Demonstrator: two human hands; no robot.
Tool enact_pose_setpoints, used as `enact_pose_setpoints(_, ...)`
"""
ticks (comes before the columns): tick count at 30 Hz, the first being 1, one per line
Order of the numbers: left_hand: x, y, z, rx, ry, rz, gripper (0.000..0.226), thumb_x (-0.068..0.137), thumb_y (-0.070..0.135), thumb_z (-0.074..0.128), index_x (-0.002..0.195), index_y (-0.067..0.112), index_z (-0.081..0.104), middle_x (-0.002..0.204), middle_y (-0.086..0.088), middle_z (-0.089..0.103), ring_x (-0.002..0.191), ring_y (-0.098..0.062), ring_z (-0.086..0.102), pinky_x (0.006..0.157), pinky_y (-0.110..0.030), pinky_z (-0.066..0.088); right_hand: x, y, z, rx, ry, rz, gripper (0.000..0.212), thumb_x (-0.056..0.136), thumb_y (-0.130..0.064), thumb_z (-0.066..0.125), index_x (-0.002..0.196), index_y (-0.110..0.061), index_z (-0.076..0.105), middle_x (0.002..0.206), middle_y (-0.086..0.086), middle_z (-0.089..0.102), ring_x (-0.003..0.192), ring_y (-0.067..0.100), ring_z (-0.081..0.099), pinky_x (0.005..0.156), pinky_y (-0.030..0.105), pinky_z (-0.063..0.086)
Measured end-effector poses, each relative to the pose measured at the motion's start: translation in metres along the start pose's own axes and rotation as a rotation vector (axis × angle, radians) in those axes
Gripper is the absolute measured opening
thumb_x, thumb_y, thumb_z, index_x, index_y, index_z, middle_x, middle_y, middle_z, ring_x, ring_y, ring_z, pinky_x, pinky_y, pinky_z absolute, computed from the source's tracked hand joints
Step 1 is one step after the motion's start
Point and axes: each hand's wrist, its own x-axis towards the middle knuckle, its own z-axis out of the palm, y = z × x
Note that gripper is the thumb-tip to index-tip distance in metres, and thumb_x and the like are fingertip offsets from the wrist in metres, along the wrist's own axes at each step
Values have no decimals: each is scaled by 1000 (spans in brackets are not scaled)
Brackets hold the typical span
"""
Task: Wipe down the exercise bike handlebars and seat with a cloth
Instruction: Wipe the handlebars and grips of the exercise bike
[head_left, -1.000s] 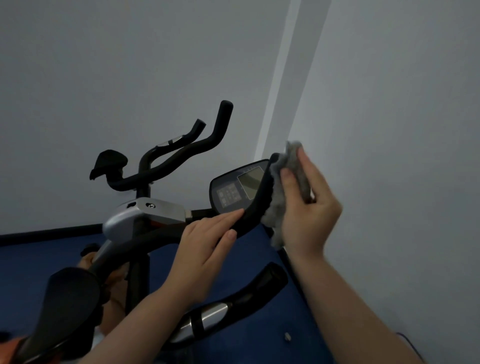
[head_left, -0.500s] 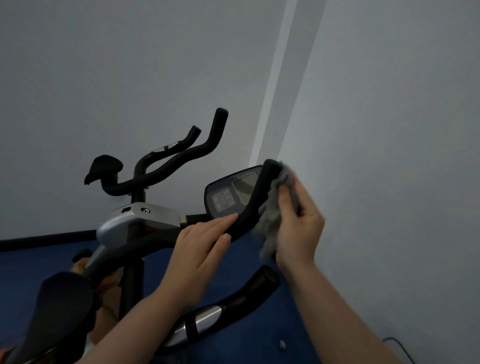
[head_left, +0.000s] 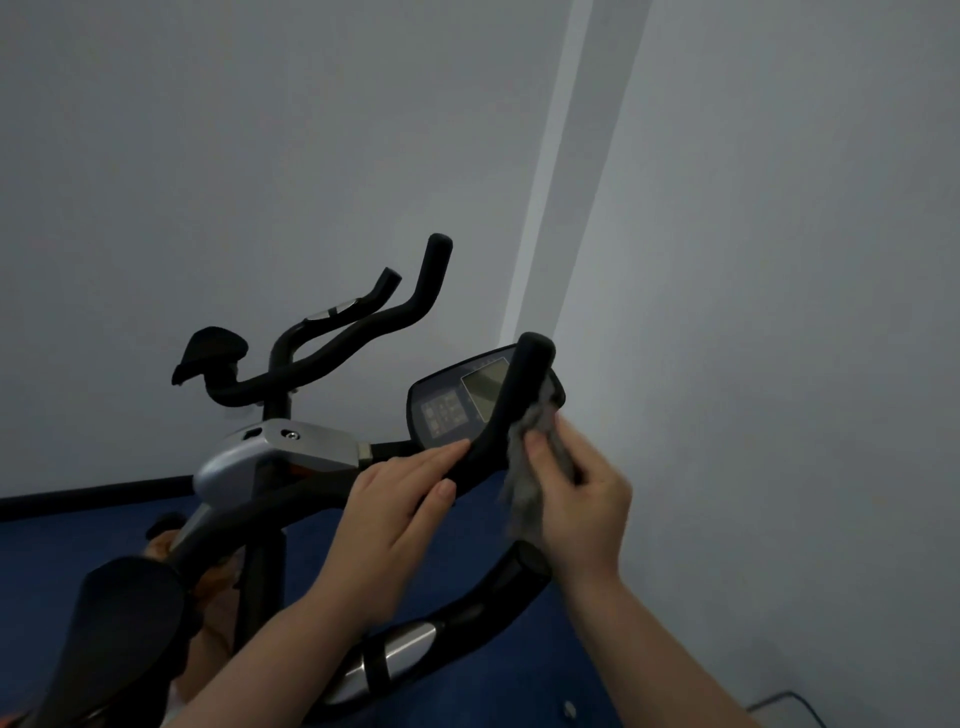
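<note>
A black exercise bike fills the lower left. Its upright handlebar grip (head_left: 511, 400) rises in front of the console (head_left: 457, 402). My right hand (head_left: 582, 499) is closed around a grey cloth (head_left: 524, 478) and presses it against the right side of that grip, about halfway down. My left hand (head_left: 395, 499) rests flat on the same bar lower down, fingers stretched along it. The lower handlebar (head_left: 457, 608) with its silver sensor patch curves below my arms. The dark seat (head_left: 119, 623) sits at the bottom left.
A second bike's handlebars (head_left: 358, 332) stand further back by the grey wall. The room corner (head_left: 550, 208) is just behind the console, the right wall close to my right hand. Blue floor (head_left: 67, 545) lies below. A cable (head_left: 784, 699) lies at the bottom right.
My right hand has slid the cloth down the upright grip from its tip to its middle, leaving the top bare. My left hand has kept its place on the bar.
</note>
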Motion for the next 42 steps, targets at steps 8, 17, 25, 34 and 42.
enact_pose_setpoints(8,1,-1,-1,23,-4,-3,47,96,48,25,137,40,46,131,29,52,121,11,43,102,-10,18,42,-31,-6,90,128,-72,26,88,-21,68,110,-34,72,107,-8,73,103,11,68,87,22,54)
enact_pose_setpoints(17,2,-4,2,26,22,16,44,96,47,28,135,40,48,128,29,54,119,12,45,100,-9,19,-1,-13,-6,29,22,51,30,88,-8,68,110,-28,71,102,-14,74,99,3,68,80,13,52)
enact_pose_setpoints(25,0,-5,3,34,17,2,44,97,46,28,136,39,48,130,29,55,120,10,45,101,-11,21,29,-15,9,94,-26,82,26,98,-24,56,113,-40,69,97,-9,72,92,10,67,84,28,53)
enact_pose_setpoints(34,1,-1,1,57,13,-19,42,97,45,28,135,43,45,128,31,54,119,9,46,101,-12,21,72,-35,0,246,-187,110,27,98,-24,52,119,-15,67,109,11,71,96,25,68,81,32,57)
enact_pose_setpoints(42,9,-1,-10,-49,-87,-39,39,97,46,35,133,46,48,126,32,56,120,6,50,105,-35,35,14,8,-12,-159,-394,365,25,99,-11,51,110,-23,71,97,3,73,80,3,64,71,16,48)
